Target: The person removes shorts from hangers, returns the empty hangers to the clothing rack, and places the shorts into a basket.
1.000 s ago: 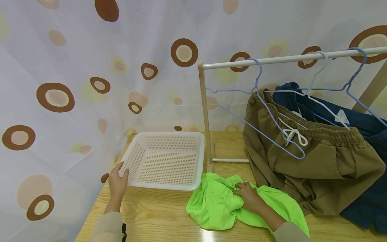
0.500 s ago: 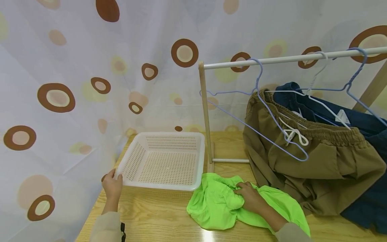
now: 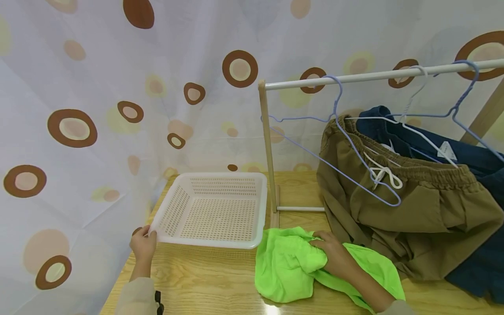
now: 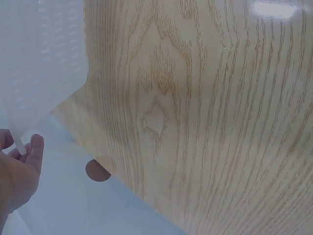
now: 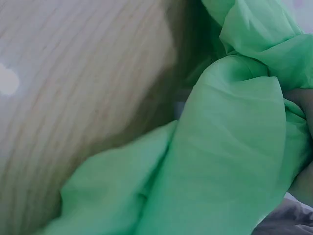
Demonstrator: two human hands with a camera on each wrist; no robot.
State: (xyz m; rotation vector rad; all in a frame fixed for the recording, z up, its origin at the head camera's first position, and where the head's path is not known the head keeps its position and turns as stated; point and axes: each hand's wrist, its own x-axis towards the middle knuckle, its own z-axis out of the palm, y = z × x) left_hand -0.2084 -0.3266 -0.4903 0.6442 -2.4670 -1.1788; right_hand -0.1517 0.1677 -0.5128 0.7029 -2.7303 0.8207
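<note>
A white perforated plastic basket [image 3: 208, 242] stands on the wooden table, with nothing visible inside. My left hand [image 3: 143, 245] pinches its rim at the near left corner; in the left wrist view, thumb and fingers of the left hand [image 4: 22, 171] lie on either side of the basket's [image 4: 44, 63] edge. To the right, a bright green garment [image 3: 285, 269], crumpled, lies in front of the basket and the rack. My right hand [image 3: 334, 256] grips a bunch of it. Green fabric [image 5: 220, 152] fills much of the right wrist view, covering most of that hand.
A rack with a white rail [image 3: 374, 76] stands at right. From it hang a bare blue hanger [image 3: 334, 117], brown drawstring trousers [image 3: 397, 210] and dark blue trousers [image 3: 480, 267]. A patterned curtain [image 3: 98, 175] borders the wooden table [image 3: 197, 280] at the left and back.
My left hand has moved left and down from beside the basket's side to its corner and now pinches the rim. The right hand has shifted slightly right, pulling the green garment with it.
</note>
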